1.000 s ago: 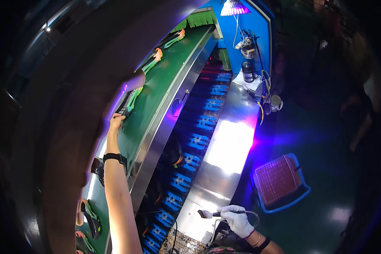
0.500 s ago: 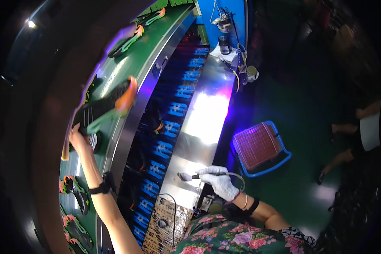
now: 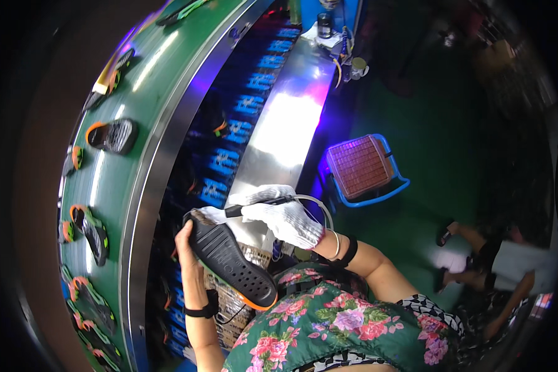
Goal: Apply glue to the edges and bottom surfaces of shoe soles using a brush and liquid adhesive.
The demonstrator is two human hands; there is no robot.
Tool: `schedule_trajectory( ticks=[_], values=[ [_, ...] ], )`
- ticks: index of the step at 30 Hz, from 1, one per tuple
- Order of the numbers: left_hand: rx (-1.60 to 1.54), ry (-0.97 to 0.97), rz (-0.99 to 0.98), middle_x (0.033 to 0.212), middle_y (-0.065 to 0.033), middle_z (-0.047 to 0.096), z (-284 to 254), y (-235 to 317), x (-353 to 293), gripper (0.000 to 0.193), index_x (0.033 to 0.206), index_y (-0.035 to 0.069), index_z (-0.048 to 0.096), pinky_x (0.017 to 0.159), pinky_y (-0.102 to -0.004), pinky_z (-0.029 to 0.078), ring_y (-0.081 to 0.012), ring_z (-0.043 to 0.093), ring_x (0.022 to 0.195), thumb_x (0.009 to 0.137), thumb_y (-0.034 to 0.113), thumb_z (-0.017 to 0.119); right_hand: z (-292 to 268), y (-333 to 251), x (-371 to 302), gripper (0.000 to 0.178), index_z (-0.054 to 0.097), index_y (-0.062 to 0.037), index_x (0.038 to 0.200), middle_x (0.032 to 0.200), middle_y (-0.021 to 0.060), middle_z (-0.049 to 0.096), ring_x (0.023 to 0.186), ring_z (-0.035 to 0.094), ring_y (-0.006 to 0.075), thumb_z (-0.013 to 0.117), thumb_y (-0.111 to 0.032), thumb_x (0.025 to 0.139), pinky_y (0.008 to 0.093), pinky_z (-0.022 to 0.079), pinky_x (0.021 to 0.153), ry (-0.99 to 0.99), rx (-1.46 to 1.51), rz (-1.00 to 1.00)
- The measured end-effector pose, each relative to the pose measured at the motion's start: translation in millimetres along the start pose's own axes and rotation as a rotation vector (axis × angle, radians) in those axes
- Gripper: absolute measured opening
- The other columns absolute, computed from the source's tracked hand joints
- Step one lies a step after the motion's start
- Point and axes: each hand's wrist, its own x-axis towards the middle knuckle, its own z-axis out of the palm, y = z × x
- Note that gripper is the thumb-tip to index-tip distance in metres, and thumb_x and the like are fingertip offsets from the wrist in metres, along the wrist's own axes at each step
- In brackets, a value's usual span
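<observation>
In my bare left hand (image 3: 188, 251) is a black shoe (image 3: 229, 254) with an orange rim. Its perforated sole faces up, and my fingers wrap its far-left edge. My right hand (image 3: 282, 220), in a white knit glove, is closed round a brush (image 3: 234, 211) with a dark handle and a thin hose trailing from its rear. The bristle end lies at the shoe's far end, seemingly touching it. Both hands are close together above the near end of the metal shelf (image 3: 248, 167).
Left, a green conveyor belt (image 3: 149, 108) carries several shoes, including a black one with an orange edge (image 3: 113, 136). Beside it runs a dark track with blue holders (image 3: 232, 131). A blue-framed stool (image 3: 363, 167) stands right; another person's legs (image 3: 468, 245) show beyond.
My left hand has brought a shoe from over the belt to in front of me, sole now up. My right hand has moved left with the brush to meet it. The view has shifted.
</observation>
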Motion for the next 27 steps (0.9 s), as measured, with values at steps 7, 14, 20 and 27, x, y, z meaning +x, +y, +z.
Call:
schedule_trajectory(
  ticks=[7,14,20,27],
  values=[
    [-0.519,-0.33,-0.27,0.138,-0.0296,0.06,-40.0,-86.2,-48.8,0.114,0.153,0.002,0.044,0.112,-0.0547,0.045,-0.0471,0.058,0.128,0.083,0.091,0.042,38.6,26.5,4.5,0.026,0.074,0.0012,0.117,0.11,0.0115,0.076,0.098,0.071,0.0156,0.073,-0.002,0.092,0.028,0.058,0.087,-0.19,-0.052,0.018],
    [-0.853,-0.359,-0.327,0.105,-0.0297,0.069,-22.3,-78.9,-77.4,0.125,0.142,0.0,0.05,0.101,-0.0614,0.051,-0.0556,0.065,0.11,0.075,0.103,0.026,53.7,49.7,3.2,0.032,0.072,-0.0036,0.127,0.083,0.0016,0.073,0.06,0.062,0.0035,0.071,-0.013,0.097,0.0184,0.049,0.05,-0.227,-0.252,0.167],
    [-0.96,-0.344,-0.191,0.109,-0.0251,0.068,-5.0,-53.3,-89.7,0.124,0.143,0.003,0.049,0.093,-0.0571,0.054,-0.0443,0.068,0.099,0.074,0.103,0.024,75.4,46.0,4.0,0.017,0.076,0.0058,0.105,0.085,0.0088,0.074,0.06,0.067,0.0107,0.074,0.004,0.087,0.0243,0.055,0.055,-0.242,-0.433,-0.012],
    [-0.846,0.024,0.069,0.141,-0.0072,0.062,-6.6,-60.6,-98.7,0.087,0.15,0.014,0.05,0.106,-0.0438,0.05,-0.0248,0.062,0.122,0.097,0.081,0.033,90.4,50.6,21.2,0.029,0.078,-0.0031,0.108,0.108,0.011,0.077,0.093,0.073,0.0253,0.078,0.0,0.079,0.0345,0.057,0.079,-0.468,-0.889,-0.804]
  ],
)
